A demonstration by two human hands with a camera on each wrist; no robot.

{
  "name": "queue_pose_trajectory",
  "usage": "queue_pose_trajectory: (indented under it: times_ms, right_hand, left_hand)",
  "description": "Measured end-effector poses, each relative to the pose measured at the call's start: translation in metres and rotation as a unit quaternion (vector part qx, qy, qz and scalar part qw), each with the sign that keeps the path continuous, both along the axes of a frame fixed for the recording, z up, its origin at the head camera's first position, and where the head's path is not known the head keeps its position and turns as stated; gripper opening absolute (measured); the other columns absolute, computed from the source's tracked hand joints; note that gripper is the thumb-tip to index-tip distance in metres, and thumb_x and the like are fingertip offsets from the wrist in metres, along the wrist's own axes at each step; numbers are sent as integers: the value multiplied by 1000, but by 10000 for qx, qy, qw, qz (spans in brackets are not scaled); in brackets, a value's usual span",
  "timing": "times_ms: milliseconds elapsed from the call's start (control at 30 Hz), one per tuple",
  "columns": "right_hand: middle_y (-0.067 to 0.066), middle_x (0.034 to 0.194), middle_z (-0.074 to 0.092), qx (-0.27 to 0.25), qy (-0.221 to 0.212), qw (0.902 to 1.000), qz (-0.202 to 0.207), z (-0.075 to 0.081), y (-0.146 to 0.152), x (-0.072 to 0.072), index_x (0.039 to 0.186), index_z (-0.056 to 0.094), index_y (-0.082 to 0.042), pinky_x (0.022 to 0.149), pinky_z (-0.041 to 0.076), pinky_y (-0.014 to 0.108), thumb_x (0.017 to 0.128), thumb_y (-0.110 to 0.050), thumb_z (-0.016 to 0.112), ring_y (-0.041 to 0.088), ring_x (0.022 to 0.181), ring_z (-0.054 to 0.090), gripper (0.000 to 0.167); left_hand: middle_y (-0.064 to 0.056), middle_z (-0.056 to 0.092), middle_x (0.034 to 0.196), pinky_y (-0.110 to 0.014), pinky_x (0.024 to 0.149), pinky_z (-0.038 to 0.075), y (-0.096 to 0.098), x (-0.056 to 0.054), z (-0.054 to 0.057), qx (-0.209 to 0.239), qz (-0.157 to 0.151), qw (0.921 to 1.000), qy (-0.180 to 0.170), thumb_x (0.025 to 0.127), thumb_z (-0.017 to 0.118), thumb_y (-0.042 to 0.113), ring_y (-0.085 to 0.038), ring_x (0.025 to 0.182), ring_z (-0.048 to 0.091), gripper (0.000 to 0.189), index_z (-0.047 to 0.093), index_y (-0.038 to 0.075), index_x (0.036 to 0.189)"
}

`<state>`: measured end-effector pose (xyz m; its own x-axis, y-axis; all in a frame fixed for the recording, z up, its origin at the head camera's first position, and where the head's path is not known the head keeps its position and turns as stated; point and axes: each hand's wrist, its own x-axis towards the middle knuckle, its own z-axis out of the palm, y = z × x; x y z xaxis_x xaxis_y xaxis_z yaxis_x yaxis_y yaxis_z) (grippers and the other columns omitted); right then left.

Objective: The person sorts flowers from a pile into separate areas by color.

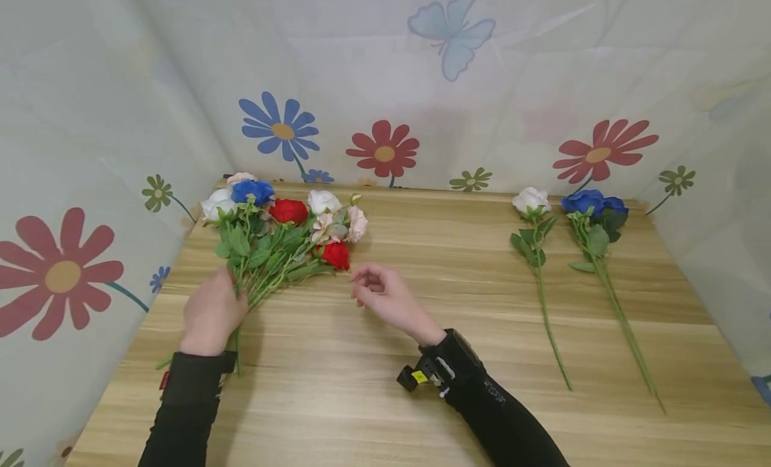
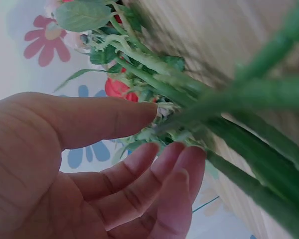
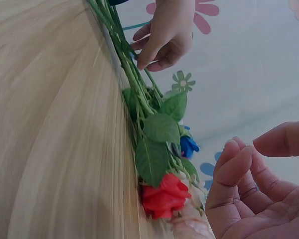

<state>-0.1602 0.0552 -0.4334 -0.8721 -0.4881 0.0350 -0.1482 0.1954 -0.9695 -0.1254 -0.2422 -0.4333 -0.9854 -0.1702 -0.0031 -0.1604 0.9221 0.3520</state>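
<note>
A bunch of artificial flowers lies at the left of the table, with a blue rose (image 1: pixel 253 191), red roses (image 1: pixel 289 211), white roses (image 1: pixel 324 201) and pale pink blooms (image 1: pixel 357 224). My left hand (image 1: pixel 213 310) is over its green stems (image 1: pixel 260 290). In the left wrist view, a gap shows between the thumb (image 2: pixel 114 117) and the bent fingers, close by the stems; no stem is visibly pinched. To the right of the bunch, my right hand (image 1: pixel 391 300) hovers near the lower red rose (image 1: pixel 334 255). Its fingers are loosely curled and hold nothing.
At the right of the wooden table (image 1: pixel 446 253) lie a single white rose (image 1: pixel 531 201) and blue roses (image 1: pixel 583 203), their long stems pointing toward me. A flower-printed cloth (image 1: pixel 512 119) hangs behind the table and along its sides.
</note>
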Motion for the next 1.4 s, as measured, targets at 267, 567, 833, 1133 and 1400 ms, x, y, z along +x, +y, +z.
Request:
queue_pose_trajectory:
  times_ms: [267,567,833,1133,1400]
  right_hand:
    - [29,99,68,-29,-80,9997,229,2,-21,4,115,61,6,71,58,31,93,0,55,37,80,67,24]
    - [28,97,67,-19,-26,9989,477,0,-28,6,116,60,8,69,55,26,94,-1,53,47,84,64,25]
    - [26,99,68,31,-31,9994,333,2,-24,5,117,60,7,75,59,40,93,-2,55,33,81,67,26]
    - [25,98,68,0,-63,9994,339,3,-24,5,116,60,8,75,58,37,94,-2,55,22,77,66,25]
    - [22,98,68,39,-52,9996,291,3,-18,2,117,62,5,78,58,47,96,-3,54,38,83,65,24]
  left_hand:
    - [-29,69,95,-42,55,50,-4,4,-2,-36,-244,9989,-407,95,61,13,-32,66,64,25,66,-10,104]
    - [-8,50,64,-31,50,31,-7,10,-6,41,-285,9993,-239,95,60,12,-21,53,45,22,54,5,75]
    - [-13,60,67,-30,50,36,-8,11,-7,235,-291,9992,119,95,58,11,-21,54,51,18,63,-3,85]
    - [-24,69,80,-37,54,47,-3,14,0,351,-270,9972,608,97,59,10,-27,60,61,22,64,-11,100]
    - [-23,71,84,-39,58,48,12,9,9,536,-394,9902,1230,99,60,11,-27,62,63,20,64,-8,102]
